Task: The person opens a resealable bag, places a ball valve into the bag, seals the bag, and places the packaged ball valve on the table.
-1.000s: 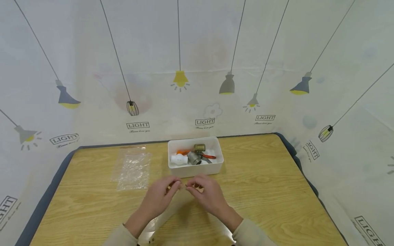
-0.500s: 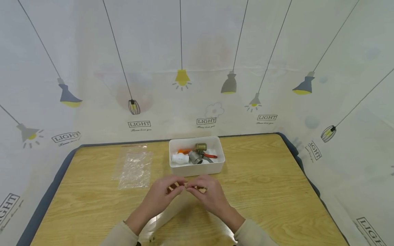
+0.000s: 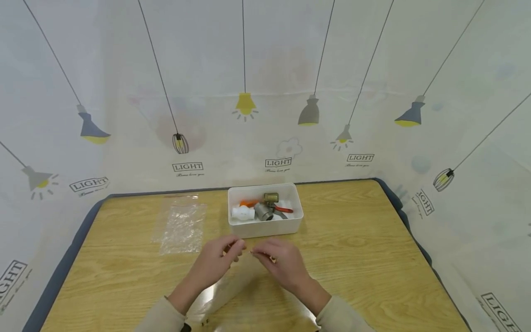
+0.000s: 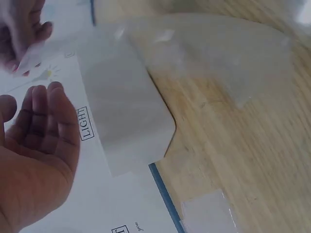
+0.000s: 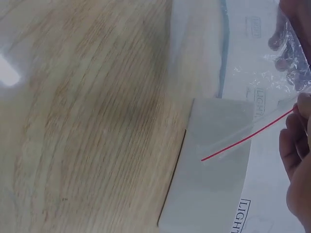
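A clear zip bag [image 3: 234,286] hangs below the two hands, over the table in front of the person. My right hand [image 3: 286,263] pinches its top edge between thumb and fingers. In the right wrist view the red zip line [image 5: 250,136] runs slantwise from that hand's fingertips. My left hand [image 3: 213,263] is beside the bag's mouth, fingers gently bent. The left wrist view shows its thumb apart from the fingers, with nothing between them. There the film of the bag [image 4: 218,53] spreads to the right, and the right hand [image 4: 22,31] appears at top left.
Just beyond the hands stands a white box [image 3: 267,229] with a white pipe fitting [image 3: 242,213], a grey fitting [image 3: 263,211], a brass fitting [image 3: 271,198] and a red-handled part [image 3: 284,210]. Flat clear bags [image 3: 182,228] lie left of it. A lamp-patterned sheet [image 3: 224,152] rises behind the table.
Half a second ago the fingertips of both hands met at the bag's edge. Now the left hand's fingers have drawn a little away to the left, while the right hand keeps its pinch.
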{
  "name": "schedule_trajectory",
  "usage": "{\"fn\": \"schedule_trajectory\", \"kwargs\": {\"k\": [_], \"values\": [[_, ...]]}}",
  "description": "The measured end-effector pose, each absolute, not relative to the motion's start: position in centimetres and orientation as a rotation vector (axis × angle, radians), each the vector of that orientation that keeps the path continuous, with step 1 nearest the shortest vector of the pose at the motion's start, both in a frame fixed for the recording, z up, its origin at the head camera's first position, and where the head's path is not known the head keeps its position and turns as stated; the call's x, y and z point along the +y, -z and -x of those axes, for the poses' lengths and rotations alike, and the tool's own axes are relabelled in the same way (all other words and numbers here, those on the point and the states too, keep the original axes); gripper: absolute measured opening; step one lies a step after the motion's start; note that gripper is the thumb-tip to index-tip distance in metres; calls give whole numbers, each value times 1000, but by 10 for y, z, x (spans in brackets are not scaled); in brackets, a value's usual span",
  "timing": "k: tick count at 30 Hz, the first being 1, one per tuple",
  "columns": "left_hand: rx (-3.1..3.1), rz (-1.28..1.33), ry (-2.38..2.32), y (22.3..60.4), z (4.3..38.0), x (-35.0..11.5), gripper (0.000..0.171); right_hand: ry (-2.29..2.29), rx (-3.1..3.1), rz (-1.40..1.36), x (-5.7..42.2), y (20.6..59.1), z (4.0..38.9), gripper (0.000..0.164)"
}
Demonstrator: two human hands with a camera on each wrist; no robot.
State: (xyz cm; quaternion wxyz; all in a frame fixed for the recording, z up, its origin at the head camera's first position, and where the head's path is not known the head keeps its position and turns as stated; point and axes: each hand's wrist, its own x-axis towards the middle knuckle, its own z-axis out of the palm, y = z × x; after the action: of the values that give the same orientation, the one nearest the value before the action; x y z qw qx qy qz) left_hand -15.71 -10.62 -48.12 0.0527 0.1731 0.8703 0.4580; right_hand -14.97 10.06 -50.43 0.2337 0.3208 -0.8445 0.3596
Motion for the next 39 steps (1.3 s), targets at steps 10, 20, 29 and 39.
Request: {"fn": "schedule_trajectory", "kwargs": {"k": [10, 20, 29, 39], "values": [[2609, -496, -1217, 461, 158, -103, 29, -889, -2264, -904, 98, 506, 150, 9], [2360, -318, -1307, 456, 161, -102, 43, -872, -2180, -984, 96, 510, 151, 5], [2295, -562, -1419, 466, 160, -111, 24, -1135, -2274, -835, 96, 512, 147, 3], [2407, -713, -1420, 474, 157, -109, 16, -1267, -2190, -864, 97, 514, 149, 12]]}}
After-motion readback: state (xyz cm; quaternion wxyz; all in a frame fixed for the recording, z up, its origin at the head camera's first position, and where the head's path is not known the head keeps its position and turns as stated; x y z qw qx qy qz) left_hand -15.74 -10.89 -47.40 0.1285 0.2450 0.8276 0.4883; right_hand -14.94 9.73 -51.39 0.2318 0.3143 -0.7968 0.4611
